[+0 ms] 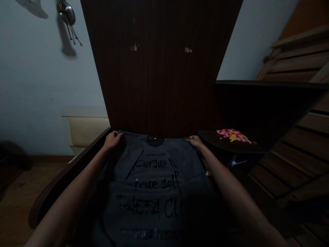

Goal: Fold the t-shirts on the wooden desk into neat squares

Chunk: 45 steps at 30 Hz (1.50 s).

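Observation:
A dark grey T-shirt [154,171] with black lettering is spread out in front of me, its collar at the far end. My left hand [113,140] grips the shirt at its left shoulder, fingers closed on the cloth. At the right shoulder my right hand [195,141] pinches the fabric in the same way. Both arms reach forward along the sides of the shirt. The lower part of the shirt fades into shadow, and its hem is out of view.
Behind the shirt rises a tall dark wooden panel [161,75]. A dark raised edge [64,175] runs along the left. Pink and yellow petal-like bits [234,134] lie on a dark shelf [231,146] to the right. Wooden slats [300,137] stand farther right.

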### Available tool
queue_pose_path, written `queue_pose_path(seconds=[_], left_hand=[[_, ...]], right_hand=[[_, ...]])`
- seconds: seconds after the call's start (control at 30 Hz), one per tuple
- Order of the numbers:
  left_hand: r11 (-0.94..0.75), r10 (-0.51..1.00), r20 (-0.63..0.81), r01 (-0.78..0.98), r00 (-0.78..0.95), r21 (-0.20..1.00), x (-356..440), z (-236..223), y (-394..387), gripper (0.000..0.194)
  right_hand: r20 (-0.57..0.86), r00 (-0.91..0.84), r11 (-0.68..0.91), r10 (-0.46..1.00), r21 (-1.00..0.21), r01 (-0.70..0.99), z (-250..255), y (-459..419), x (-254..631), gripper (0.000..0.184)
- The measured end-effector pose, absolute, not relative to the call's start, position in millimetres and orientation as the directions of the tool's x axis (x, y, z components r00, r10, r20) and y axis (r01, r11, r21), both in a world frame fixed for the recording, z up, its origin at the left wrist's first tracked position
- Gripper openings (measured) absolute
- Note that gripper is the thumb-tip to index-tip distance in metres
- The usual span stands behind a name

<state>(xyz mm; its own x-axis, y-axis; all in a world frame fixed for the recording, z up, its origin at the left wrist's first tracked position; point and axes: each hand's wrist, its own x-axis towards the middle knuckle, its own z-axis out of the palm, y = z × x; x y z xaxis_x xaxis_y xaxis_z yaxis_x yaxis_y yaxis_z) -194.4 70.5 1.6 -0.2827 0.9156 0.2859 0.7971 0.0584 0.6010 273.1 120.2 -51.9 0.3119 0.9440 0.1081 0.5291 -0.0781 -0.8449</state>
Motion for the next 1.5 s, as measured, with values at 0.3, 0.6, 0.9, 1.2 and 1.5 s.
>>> queue_pose_path(seconds=[0.3, 0.6, 0.9, 1.2, 1.5], left_hand=[[-0.179, 0.947, 0.316, 0.727, -0.054, 0.663, -136, 46, 50, 0.029], [-0.280, 0.923, 0.385, 0.665, -0.014, 0.693, -39, 21, 28, 0.019], [-0.281, 0.946, 0.325, 0.444, -0.024, 0.851, -35, -12, 22, 0.021], [-0.371, 0.915, 0.404, 0.455, 0.029, 0.809, -26, -13, -6, 0.034], [-0.442, 0.874, 0.482, 0.503, 0.058, 0.743, -31, -11, -16, 0.028]], right_hand=[[0.365, 0.085, 0.211, 0.927, -0.694, 0.688, 20, 91, 223, 0.012], [0.385, -0.057, 0.349, 0.921, -0.753, 0.558, 15, 46, 128, 0.007], [0.156, -0.099, 0.172, 0.983, -0.967, 0.187, 2, 35, 122, 0.012], [0.151, -0.154, 0.168, 0.976, -0.981, 0.100, -2, 33, 124, 0.015], [0.483, -0.302, 0.566, 0.822, -0.750, 0.342, 6, 41, 140, 0.034]])
